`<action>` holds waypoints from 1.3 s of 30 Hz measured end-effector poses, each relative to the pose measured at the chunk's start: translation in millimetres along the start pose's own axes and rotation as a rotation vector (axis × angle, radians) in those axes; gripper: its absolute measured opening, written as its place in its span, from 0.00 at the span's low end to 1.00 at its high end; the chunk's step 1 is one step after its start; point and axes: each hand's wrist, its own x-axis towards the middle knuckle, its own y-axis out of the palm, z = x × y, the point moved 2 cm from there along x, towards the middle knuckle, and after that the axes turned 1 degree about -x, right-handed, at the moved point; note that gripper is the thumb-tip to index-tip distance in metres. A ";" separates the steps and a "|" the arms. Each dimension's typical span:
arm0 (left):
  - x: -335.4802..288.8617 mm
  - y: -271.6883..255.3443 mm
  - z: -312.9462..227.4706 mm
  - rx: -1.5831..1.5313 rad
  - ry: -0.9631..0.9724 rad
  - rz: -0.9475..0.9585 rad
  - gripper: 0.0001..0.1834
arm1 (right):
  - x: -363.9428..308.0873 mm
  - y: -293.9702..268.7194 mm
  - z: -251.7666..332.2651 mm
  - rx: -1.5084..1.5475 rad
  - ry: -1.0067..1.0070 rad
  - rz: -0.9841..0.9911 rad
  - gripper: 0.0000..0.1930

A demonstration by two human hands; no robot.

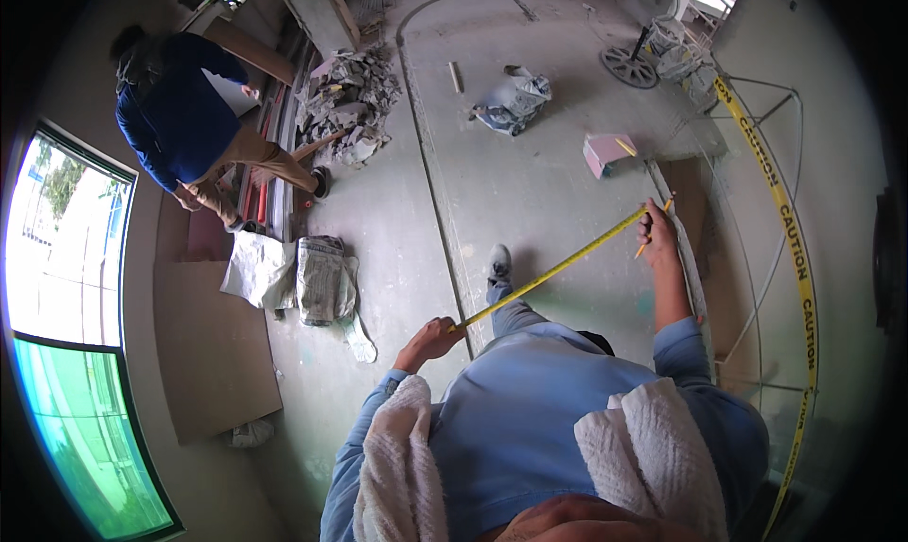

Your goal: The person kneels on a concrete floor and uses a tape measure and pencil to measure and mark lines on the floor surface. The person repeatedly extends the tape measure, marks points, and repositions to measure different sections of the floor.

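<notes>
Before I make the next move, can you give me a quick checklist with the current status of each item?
1. Tape measure spans both hands without visible sag: ok, the yellow blade looks straight.
2. Left hand has its end: ok, fingers closed on it.
3. Right hand has the other end and the pencil: ok, both are in its grasp.
4. Reading on the blade: cannot tell, the marks are too small.
5. Co-worker clear of the blade: ok, bending well off to the left.
6. Floor free of loose items: not ok, a crumpled sack and a rubble pile lie ahead.
</notes>
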 end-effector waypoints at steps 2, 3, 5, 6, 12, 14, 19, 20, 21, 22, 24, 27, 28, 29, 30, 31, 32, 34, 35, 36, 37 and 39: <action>28.4 -38.0 14.6 0.020 -0.041 -0.003 0.20 | 61.4 5.2 24.4 0.025 -0.008 -0.072 0.11; 43.3 -57.8 16.5 -0.002 -0.039 -0.045 0.20 | 94.3 16.0 36.0 0.056 0.009 -0.115 0.12; 60.3 -99.4 22.8 -0.009 -0.074 -0.093 0.18 | 161.2 57.6 54.3 0.021 -0.022 -0.060 0.12; 67.2 -118.4 25.3 0.010 -0.095 -0.144 0.17 | 179.6 74.7 51.7 0.004 0.016 -0.120 0.12; 100.3 -205.4 18.0 -0.144 -0.298 -0.251 0.22 | 249.6 259.9 62.4 0.061 0.012 0.211 0.12; 124.8 -224.6 11.6 -0.165 -0.358 -0.277 0.22 | 259.4 305.7 69.8 0.040 0.046 0.234 0.12; 202.3 -269.7 28.1 -0.087 -0.367 -0.233 0.24 | 313.1 361.6 80.6 0.000 0.082 0.220 0.12; 215.6 -277.2 37.3 -0.098 -0.357 -0.216 0.24 | 328.5 365.2 80.0 -0.006 0.092 0.194 0.12; 236.0 -290.6 46.9 -0.096 -0.331 -0.211 0.24 | 345.5 367.7 80.6 -0.006 0.090 0.168 0.12; 265.5 -308.9 53.9 -0.093 -0.295 -0.220 0.24 | 360.7 368.5 82.0 -0.018 0.090 0.156 0.11; 323.4 -348.8 63.3 -0.034 -0.209 -0.221 0.23 | 385.8 365.7 80.5 0.040 0.106 0.056 0.11; 384.6 -404.7 65.1 0.152 -0.219 -0.144 0.23 | 407.3 358.7 72.3 0.131 0.113 0.019 0.10; 406.2 -429.7 58.8 0.160 -0.175 -0.108 0.24 | 408.6 355.4 68.7 0.121 0.062 -0.033 0.12; 426.9 -457.3 50.3 0.176 -0.094 -0.089 0.25 | 407.8 352.0 64.9 0.048 0.032 -0.080 0.13; 446.4 -482.2 40.1 0.178 -0.005 -0.098 0.25 | 405.6 348.1 63.2 0.010 0.003 -0.025 0.14; 467.2 -503.2 28.3 0.234 0.031 -0.097 0.25 | 399.1 343.0 62.1 -0.131 -0.079 0.000 0.11; 490.1 -524.2 15.2 0.271 0.080 -0.026 0.25 | 391.6 348.9 67.0 -0.665 -0.671 0.124 0.12; 524.4 -553.1 -13.5 0.294 0.123 -0.044 0.25 | 387.2 343.0 56.8 -0.503 -0.147 -0.001 0.17; 542.6 -564.3 -27.8 0.302 0.100 -0.002 0.25 | 385.8 344.7 55.4 -0.318 -0.017 -0.016 0.17; 559.9 -571.5 -41.2 0.335 0.058 0.030 0.25 | 385.0 346.4 56.0 -0.217 0.111 -0.054 0.18; 575.5 -573.4 -55.0 0.335 0.075 0.036 0.25 | 387.2 350.5 57.1 -0.082 0.226 -0.066 0.18; 604.1 -574.3 -75.9 0.361 0.102 0.017 0.26 | 399.9 361.4 63.3 -0.254 0.297 -0.068 0.17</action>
